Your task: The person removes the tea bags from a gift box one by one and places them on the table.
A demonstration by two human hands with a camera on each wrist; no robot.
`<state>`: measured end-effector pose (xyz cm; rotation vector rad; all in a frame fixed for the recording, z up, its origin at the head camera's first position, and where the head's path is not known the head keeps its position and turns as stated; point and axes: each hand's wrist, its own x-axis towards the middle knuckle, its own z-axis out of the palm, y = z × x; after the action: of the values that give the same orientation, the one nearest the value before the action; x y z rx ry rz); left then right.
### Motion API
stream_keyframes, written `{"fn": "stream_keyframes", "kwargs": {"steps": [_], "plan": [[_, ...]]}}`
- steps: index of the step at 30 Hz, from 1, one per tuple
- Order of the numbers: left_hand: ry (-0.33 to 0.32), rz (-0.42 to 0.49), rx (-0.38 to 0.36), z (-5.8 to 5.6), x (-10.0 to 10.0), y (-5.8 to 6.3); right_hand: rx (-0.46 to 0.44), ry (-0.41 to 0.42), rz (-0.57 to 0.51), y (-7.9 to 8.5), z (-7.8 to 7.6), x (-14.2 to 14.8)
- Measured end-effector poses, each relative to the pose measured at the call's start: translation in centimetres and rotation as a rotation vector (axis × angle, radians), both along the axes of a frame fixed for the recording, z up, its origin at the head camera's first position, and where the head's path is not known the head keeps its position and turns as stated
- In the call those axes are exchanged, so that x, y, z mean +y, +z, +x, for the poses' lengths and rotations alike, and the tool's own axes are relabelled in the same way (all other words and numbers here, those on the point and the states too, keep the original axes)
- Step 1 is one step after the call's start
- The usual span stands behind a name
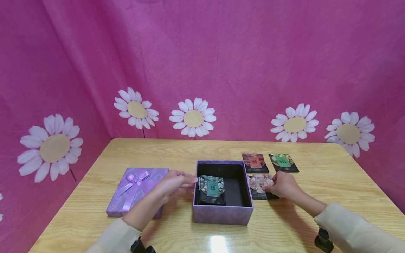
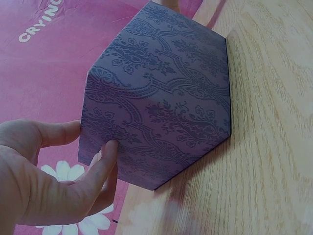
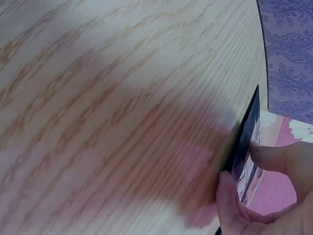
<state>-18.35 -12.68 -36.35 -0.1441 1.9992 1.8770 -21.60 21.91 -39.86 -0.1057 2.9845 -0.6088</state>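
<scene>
A purple patterned box (image 1: pixel 223 214) stands uncovered on the table, dark inside. Flat dark sachets with a teal label (image 1: pixel 212 189) lie in its left part. My left hand (image 1: pixel 177 182) holds the box's left wall at the rim, thumb at the top edge and fingers against the outside (image 2: pixel 105 152). To the right of the box, my right hand (image 1: pixel 286 186) pinches the right edge of a black sachet with a pale floral print (image 1: pixel 257 182). In the right wrist view the thumb lies on the printed face, and the sachet (image 3: pixel 248 132) looks tilted against the table.
A red-labelled sachet (image 1: pixel 255 162) and a green-labelled sachet (image 1: pixel 283 162) lie behind the right hand. Left of the box rests a purple lid (image 1: pixel 126 182) with a ribbon bow. A pink curtain (image 1: pixel 202 63) with daisies hangs behind the wooden table (image 1: pixel 177 149).
</scene>
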Motion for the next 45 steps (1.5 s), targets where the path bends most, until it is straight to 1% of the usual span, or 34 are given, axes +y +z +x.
{"fn": "stream_keyframes", "kwargs": {"steps": [5, 10, 13, 17, 22, 26, 30, 40, 45], "plan": [[0.002, 0.015, -0.007, 0.0, 0.1, -0.3, 0.005, -0.007, 0.017, -0.1, 0.4, -0.1], [0.000, 0.007, -0.003, 0.1, 0.2, -0.4, -0.039, -0.020, 0.009, 0.1, 0.8, -0.1], [0.000, -0.007, 0.002, 0.1, 0.2, -0.4, -0.027, 0.008, -0.002, 0.7, 0.9, 0.0], [0.009, -0.018, 0.004, 0.1, 0.1, -0.4, 0.015, 0.087, 0.001, 2.2, 0.5, 0.0], [0.007, -0.009, 0.006, -0.1, 0.0, -0.4, -0.015, 0.125, -0.032, 4.8, 0.0, -0.6], [-0.009, 0.002, 0.016, -0.2, -0.1, -0.4, -0.058, 0.133, -0.112, 6.7, -0.3, -1.4], [-0.018, 0.002, 0.022, -0.1, 0.0, -0.3, -0.100, 0.145, -0.213, 7.9, -0.6, -2.3], [-0.014, -0.002, 0.023, -0.1, 0.0, -0.4, -0.231, 0.138, -0.354, 9.4, -1.4, -5.2], [-0.006, 0.005, 0.035, -0.1, 0.0, -0.5, -0.275, 0.126, -0.403, 9.9, -1.7, -6.8]]}}
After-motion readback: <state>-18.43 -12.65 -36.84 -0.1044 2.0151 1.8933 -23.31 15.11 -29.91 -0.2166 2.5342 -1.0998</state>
